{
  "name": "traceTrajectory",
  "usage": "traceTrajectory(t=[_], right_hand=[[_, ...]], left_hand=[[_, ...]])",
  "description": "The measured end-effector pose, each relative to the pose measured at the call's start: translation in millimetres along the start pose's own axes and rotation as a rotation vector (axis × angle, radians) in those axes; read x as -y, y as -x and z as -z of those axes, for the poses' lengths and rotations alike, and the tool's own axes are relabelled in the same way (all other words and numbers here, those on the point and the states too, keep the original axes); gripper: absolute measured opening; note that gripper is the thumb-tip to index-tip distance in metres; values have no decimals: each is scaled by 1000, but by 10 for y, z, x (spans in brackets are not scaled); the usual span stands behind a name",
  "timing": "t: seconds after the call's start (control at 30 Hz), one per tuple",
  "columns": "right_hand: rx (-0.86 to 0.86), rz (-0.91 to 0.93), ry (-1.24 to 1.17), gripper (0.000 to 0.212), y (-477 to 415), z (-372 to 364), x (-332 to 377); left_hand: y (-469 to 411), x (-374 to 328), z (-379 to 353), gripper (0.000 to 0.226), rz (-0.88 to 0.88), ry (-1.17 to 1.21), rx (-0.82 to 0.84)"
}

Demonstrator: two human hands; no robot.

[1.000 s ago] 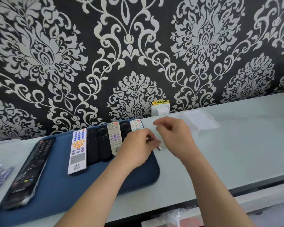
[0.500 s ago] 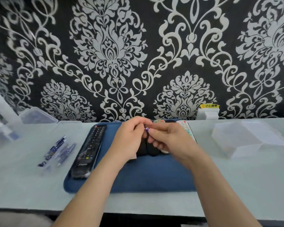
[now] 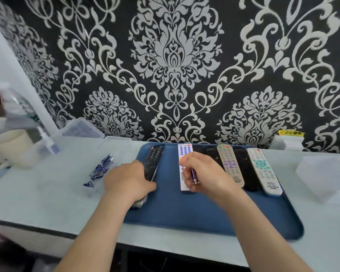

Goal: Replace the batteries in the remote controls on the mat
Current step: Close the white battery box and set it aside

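Progress judged early: left hand [image 3: 129, 179] grips black remote [image 3: 154, 159] at mat's [image 3: 185, 213] left edge; right hand [image 3: 206, 173] pinches a battery [image 3: 194, 175].

Soft, even light fills the room, and a pale strip at the far left washes out to white. The glossy counter [image 3: 53, 195] carries a mild sheen and only faint shadows. The wide lens bows its front edge. The cup [image 3: 14, 148] at the left edge is blurred.
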State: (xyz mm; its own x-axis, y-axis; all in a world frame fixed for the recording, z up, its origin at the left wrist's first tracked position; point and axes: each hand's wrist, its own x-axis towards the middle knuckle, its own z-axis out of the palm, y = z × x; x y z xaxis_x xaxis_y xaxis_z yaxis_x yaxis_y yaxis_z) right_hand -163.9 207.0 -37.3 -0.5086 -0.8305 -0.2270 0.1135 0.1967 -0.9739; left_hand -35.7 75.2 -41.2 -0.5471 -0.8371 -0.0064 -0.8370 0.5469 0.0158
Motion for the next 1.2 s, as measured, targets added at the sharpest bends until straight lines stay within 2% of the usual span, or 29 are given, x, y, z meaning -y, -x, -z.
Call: traceTrajectory(t=[0.1, 0.17, 0.23, 0.3, 0.37, 0.47, 0.53, 0.57, 0.63, 0.67, 0.7, 0.73, 0.8, 0.87, 0.93, 1.03, 1.2], right_hand=[[32, 133, 555, 20, 29, 64, -2], [93, 157, 815, 22, 78, 147, -6], [118, 161, 1006, 24, 107, 225, -34], [96, 169, 1066, 24, 123, 289, -78], [85, 186, 1094, 24, 147, 349, -114], [101, 186, 1100, 20, 152, 406, -146], [42, 195, 1017, 20, 200, 507, -149], [-50, 191, 891, 25, 210, 572, -141], [-245, 132, 376, 24, 234, 676, -104], [-261, 74, 83, 21, 255, 705, -88], [-209, 16, -127, 27, 268, 692, -81], [-141, -20, -243, 35, 280, 675, -100], [-126, 6, -350, 34, 273, 601, -163], [-248, 84, -470, 30, 240, 613, -171], [-363, 128, -508, 28, 228, 679, -154], [-448, 110, -476, 27, 222, 709, -150], [-433, 63, -484, 22, 205, 821, -146]], left_hand=[[17, -24, 18, 46, 28, 320, 32], [45, -118, 34, 44, 4, 581, 95], [102, -256, 66, 30, -40, 955, 188], [159, -406, 101, 16, -81, 1251, 281], [230, -535, 142, 17, -96, 1423, 349], [222, -611, 134, 36, -151, 1426, 409], [255, -684, 125, 39, -191, 1390, 453], [256, -710, 103, 35, -193, 1387, 460], [288, -748, 102, 33, -208, 1400, 467], [324, -781, 97, 32, -242, 1399, 468], [361, -807, 85, 28, -289, 1389, 468], [394, -853, 66, 22, -345, 1363, 470], [451, -929, 53, 26, -441, 1272, 451], [487, -966, 59, 29, -515, 1133, 346], [483, -971, 46, 38, -570, 1028, 253], [517, -968, -32, 55, -639, 936, 190], [576, -981, -179, 66, -677, 902, 130]])
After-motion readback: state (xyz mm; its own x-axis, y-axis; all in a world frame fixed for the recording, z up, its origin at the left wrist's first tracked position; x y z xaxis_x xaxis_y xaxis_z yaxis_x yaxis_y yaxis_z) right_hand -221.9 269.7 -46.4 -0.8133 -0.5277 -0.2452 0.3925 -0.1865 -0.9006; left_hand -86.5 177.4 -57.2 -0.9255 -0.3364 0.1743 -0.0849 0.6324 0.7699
